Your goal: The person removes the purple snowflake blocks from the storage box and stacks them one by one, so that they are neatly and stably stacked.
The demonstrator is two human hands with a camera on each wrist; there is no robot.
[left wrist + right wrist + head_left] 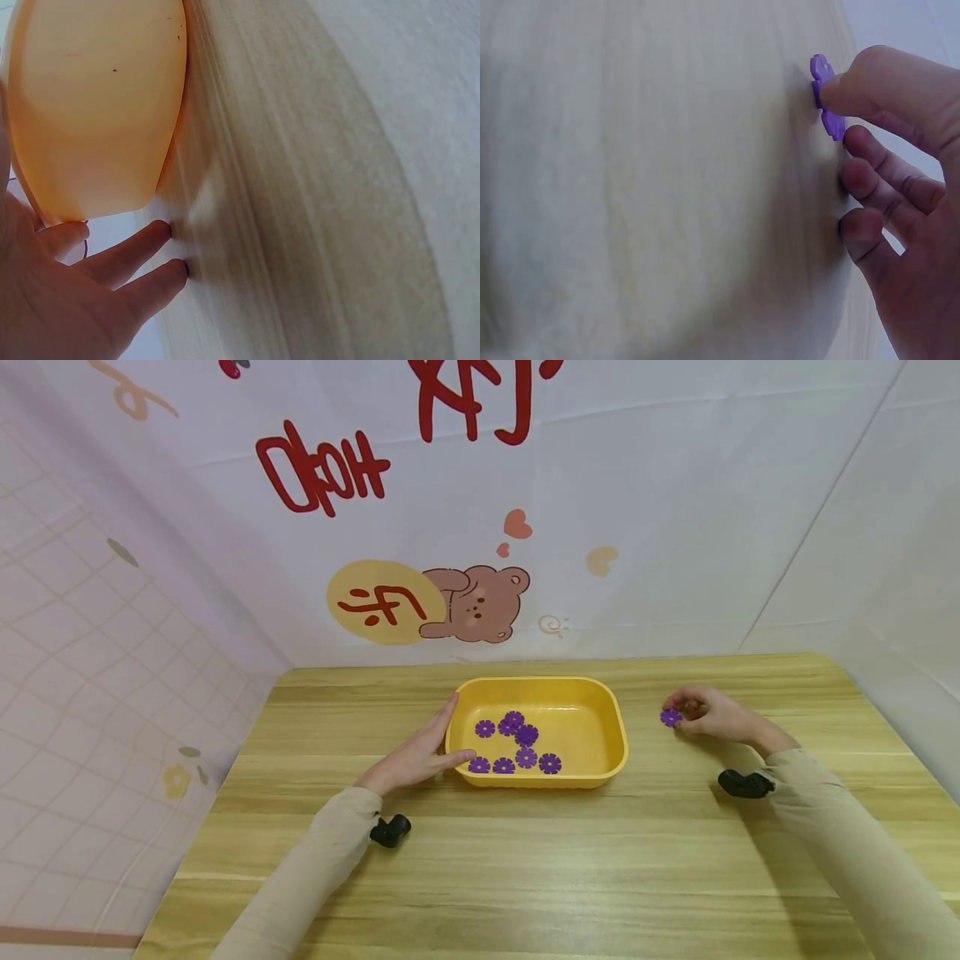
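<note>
A yellow plastic tray (540,782) stands on the wooden table, with several purple notched snowflake discs (550,763) lying in its left half and middle. My left hand (416,758) holds the tray's front left corner. Its thumb lies over the rim while the fingers go along the outer left side; in the left wrist view some fingertips come down to the table. Right of the tray, my right hand (716,716) pinches one purple snowflake disc (829,124) between thumb and index finger, close over the table. The other fingers of that hand are bent, their tips near the tabletop.
The wooden table (480,877) ends at the back against a white wall cloth (675,485) printed with a bear and red lettering. Another patterned cloth (90,693) hangs at the left. Black wrist devices (746,783) sit at both sleeves.
</note>
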